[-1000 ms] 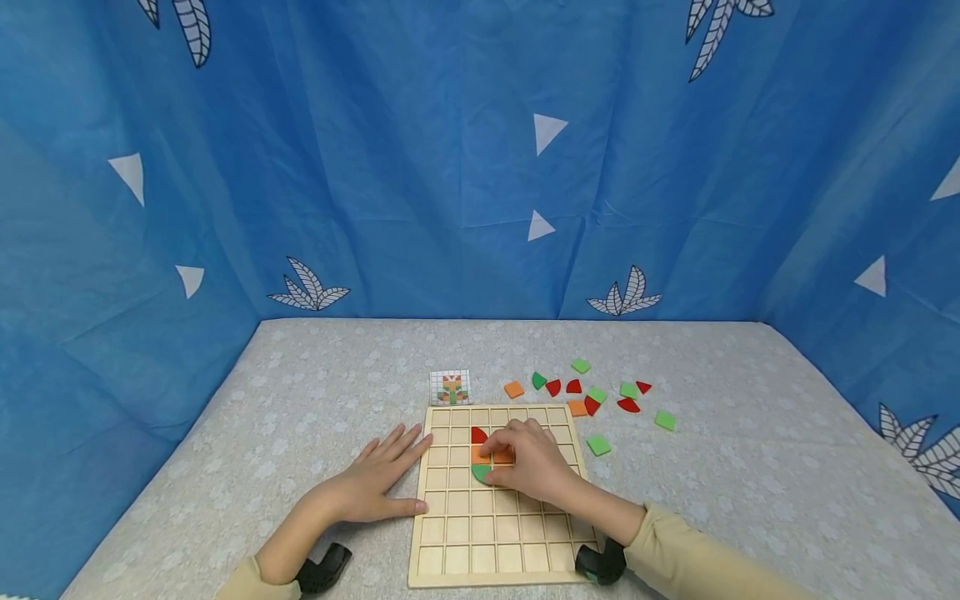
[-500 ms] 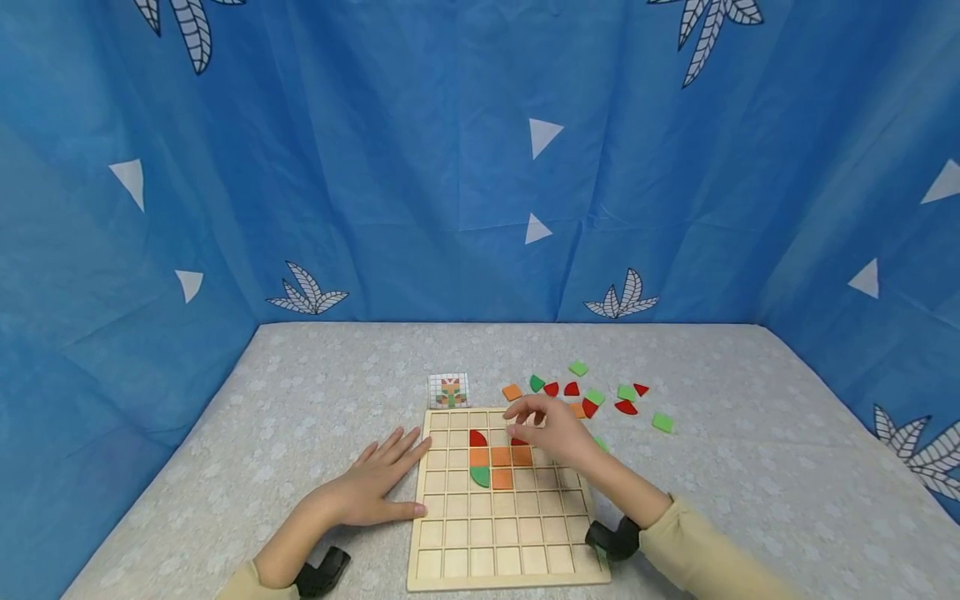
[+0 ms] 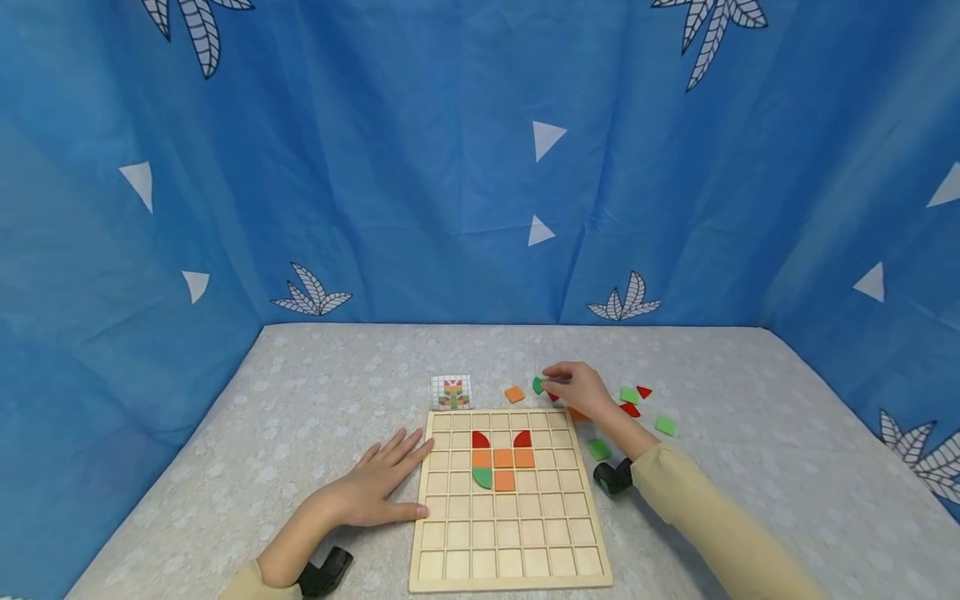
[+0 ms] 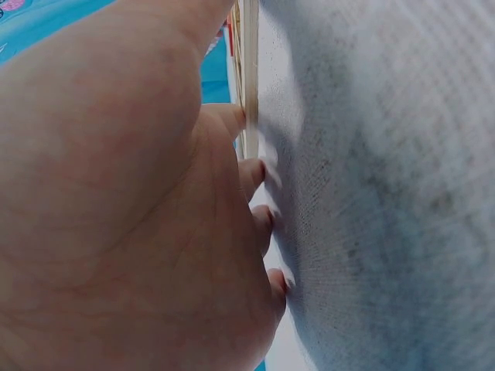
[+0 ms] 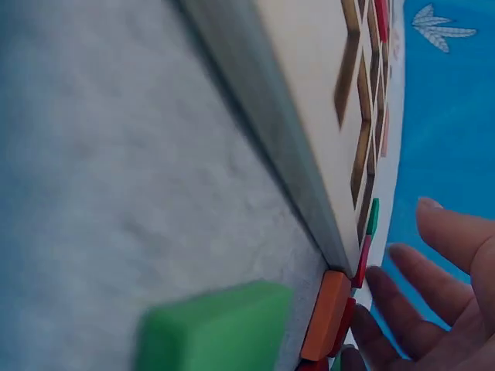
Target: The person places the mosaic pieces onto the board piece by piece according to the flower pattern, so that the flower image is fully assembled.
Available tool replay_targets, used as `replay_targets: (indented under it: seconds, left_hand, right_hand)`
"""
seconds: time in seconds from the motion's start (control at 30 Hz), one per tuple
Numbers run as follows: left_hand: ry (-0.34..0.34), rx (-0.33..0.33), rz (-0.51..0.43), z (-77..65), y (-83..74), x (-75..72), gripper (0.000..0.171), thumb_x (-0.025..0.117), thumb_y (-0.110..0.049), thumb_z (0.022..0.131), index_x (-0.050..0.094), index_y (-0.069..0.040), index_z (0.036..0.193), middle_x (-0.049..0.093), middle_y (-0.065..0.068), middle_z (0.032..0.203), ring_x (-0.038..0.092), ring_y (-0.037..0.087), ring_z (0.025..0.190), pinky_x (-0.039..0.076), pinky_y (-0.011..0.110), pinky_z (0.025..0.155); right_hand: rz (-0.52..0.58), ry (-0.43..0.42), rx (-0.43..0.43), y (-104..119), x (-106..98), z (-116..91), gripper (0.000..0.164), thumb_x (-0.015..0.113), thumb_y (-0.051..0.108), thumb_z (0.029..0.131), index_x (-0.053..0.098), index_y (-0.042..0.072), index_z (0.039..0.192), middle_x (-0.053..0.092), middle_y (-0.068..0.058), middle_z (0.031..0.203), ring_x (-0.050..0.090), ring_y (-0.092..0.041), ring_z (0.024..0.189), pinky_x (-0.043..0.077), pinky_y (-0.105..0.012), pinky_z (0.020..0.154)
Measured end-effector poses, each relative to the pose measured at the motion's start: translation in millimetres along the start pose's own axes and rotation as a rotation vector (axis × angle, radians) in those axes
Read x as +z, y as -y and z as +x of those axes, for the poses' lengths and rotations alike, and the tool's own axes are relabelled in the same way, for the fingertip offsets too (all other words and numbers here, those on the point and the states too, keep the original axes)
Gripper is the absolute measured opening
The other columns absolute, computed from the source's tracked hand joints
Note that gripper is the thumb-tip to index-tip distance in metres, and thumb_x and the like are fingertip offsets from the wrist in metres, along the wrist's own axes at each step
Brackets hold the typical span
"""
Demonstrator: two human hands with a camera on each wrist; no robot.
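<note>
A wooden grid board (image 3: 450,533) lies on the table, its compartments holding two red quarter-circles (image 3: 522,438), several orange squares (image 3: 504,481) and a green quarter-circle (image 3: 482,478). My left hand (image 3: 375,485) rests flat at the board's left edge, fingers spread, with its fingertips touching the rim. Beyond the far right corner, my right hand (image 3: 583,390) hovers over the loose pieces, closest to a dark green quarter-circle (image 3: 537,385) and a partly covered red piece (image 3: 553,397). In the right wrist view, nothing shows between the thumb and the extended fingers (image 5: 421,282).
A small pattern card (image 3: 452,392) lies behind the board. Loose pieces include an orange square (image 3: 514,394), light green squares (image 3: 665,425) and a red triangle (image 3: 644,391). Some are hidden under the right hand and forearm. A blue curtain (image 3: 420,167) surrounds the table.
A second red quarter-circle now sits on the board with more orange squares uncovered. My right hand has moved from the board to the loose pieces behind it. The left hand stays still.
</note>
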State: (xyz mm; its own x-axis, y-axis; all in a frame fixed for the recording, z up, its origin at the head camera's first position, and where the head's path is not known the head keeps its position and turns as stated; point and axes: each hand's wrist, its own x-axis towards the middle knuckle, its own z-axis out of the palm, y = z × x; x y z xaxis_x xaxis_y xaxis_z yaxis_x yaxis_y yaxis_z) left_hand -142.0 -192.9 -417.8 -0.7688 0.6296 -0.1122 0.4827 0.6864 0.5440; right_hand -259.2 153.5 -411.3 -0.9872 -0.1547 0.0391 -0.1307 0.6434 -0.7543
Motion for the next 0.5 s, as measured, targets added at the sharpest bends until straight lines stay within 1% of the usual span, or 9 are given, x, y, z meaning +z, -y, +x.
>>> replay_targets:
  seconds: [0.1,0.2,0.3,0.33,0.4,0.5]
  left_hand:
    - [-0.002,-0.001,0.004,0.3,-0.8,-0.5,0.087,0.056,-0.058,0.086,0.021,-0.011,0.151,0.008,0.013,0.154,0.001,0.036,0.139,0.002,0.062,0.103]
    - [0.0,-0.001,0.011,-0.2,-1.5,-0.9,0.087,0.054,-0.059,0.086,0.02,-0.011,0.151,0.008,0.013,0.154,0.0,0.036,0.139,0.002,0.062,0.103]
    - [-0.001,0.006,0.008,-0.5,-2.0,-1.5,0.087,0.055,-0.058,0.086,0.02,-0.011,0.151,0.007,0.014,0.154,0.0,0.036,0.138,0.002,0.062,0.103]
    - [-0.002,0.009,0.007,-0.6,-1.8,-1.5,0.087,0.055,-0.058,0.086,0.02,-0.011,0.151,0.007,0.014,0.154,0.0,0.036,0.138,0.002,0.062,0.103]
    - [-0.009,0.015,0.004,-0.2,-0.9,-1.2,0.087,0.056,-0.057,0.086,0.02,-0.011,0.151,0.008,0.014,0.154,0.001,0.037,0.138,0.002,0.062,0.103]
    - [-0.018,0.017,0.02,0.5,2.2,0.5,0.087,0.057,-0.056,0.086,0.02,-0.011,0.151,0.008,0.014,0.154,0.002,0.037,0.138,0.004,0.062,0.103]
  right_hand:
    - [-0.048,0.025,-0.007,1.7,1.4,7.1,0.027,0.068,0.014,0.087,0.066,-0.003,0.109,0.064,-0.01,0.095,0.061,-0.023,0.078,0.05,-0.037,0.071]
    - [-0.154,0.014,-0.003,2.9,3.4,13.1,0.024,0.072,0.019,0.084,0.069,0.002,0.101,0.062,-0.004,0.083,0.057,-0.019,0.07,0.047,-0.036,0.068]
    - [-0.26,-0.003,0.009,3.7,5.3,16.6,0.021,0.075,0.024,0.082,0.069,0.007,0.094,0.059,0.0,0.076,0.053,-0.021,0.071,0.041,-0.041,0.069]
    - [-0.281,-0.005,0.014,3.8,6.1,17.1,0.02,0.075,0.024,0.081,0.069,0.009,0.093,0.058,0.0,0.076,0.052,-0.021,0.073,0.04,-0.042,0.07]
    - [-0.302,-0.008,0.021,3.8,6.9,17.2,0.019,0.075,0.024,0.081,0.069,0.01,0.091,0.057,0.0,0.076,0.051,-0.023,0.075,0.038,-0.044,0.072]
    - [-0.287,-0.007,0.026,3.0,8.1,16.3,0.016,0.075,0.022,0.081,0.069,0.01,0.09,0.057,-0.001,0.078,0.051,-0.025,0.079,0.036,-0.047,0.075]
